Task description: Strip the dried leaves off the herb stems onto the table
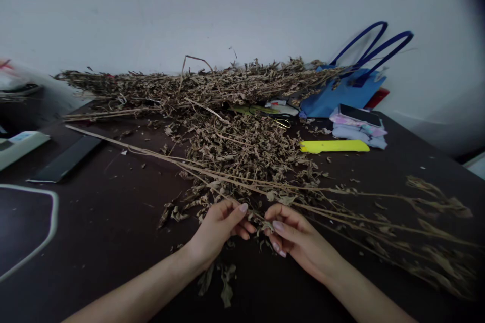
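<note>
On the bench (pixel 113 222), just before the leaf pile (pixel 246 146), fingers of my left hand (pixel 217 229) and right hand (pixel 293 237) pinch closed on a dried stem (pixel 261 221); I'd steady the stalk and pluck gently, since it looks brittle.

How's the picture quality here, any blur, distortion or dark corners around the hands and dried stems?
Head view: soft, even light, no glare or hard shadows; the left hand and right hand on the dried stems look fairly sharp; fisheye bending curves the table, the right edge smears and the top right corner darkens.
</note>
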### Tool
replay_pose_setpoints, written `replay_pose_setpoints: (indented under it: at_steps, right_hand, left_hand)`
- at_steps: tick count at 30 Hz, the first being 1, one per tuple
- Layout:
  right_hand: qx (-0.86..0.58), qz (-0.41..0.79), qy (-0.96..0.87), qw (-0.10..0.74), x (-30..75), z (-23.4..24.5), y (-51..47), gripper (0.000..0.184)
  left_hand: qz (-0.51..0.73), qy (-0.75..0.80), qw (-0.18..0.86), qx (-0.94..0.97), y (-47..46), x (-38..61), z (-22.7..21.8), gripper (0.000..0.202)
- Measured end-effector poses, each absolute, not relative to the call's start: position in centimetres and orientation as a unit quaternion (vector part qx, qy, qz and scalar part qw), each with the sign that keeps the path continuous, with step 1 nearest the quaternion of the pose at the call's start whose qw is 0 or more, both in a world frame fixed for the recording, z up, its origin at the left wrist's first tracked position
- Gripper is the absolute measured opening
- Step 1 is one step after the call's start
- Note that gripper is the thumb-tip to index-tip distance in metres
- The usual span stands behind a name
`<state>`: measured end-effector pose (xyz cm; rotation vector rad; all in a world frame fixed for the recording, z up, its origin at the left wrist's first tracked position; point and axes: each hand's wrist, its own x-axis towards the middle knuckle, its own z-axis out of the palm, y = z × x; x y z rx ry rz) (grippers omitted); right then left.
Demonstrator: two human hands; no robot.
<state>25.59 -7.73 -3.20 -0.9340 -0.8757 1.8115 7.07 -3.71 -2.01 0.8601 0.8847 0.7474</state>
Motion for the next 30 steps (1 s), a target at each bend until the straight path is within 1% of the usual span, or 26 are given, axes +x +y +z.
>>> replay_pose_setpoints:
  at_steps: [15, 22, 30]
  right_hand:
    - [-0.380, 0.733, -0.345, 0.446, 25.58, -2.89, -7.72, 0.014]
    - [-0.374, 0.735, -0.343, 0.450, 25.59, -2.97, -7.64, 0.012]
    - [-0.380, 0.728, -0.345, 0.455, 25.62, -2.96, -7.60, 0.014]
  left_hand:
    - [0.339, 0.408, 0.750, 0.396, -3.83, 7.17, -2.03, 0.031]
    - [0.328, 0.410, 0.746, 0.409, -3.81, 7.00, -1.87, 0.031]
    - [0.336, 0.389, 0.761, 0.396, -3.67, 6.91, -1.95, 0.030]
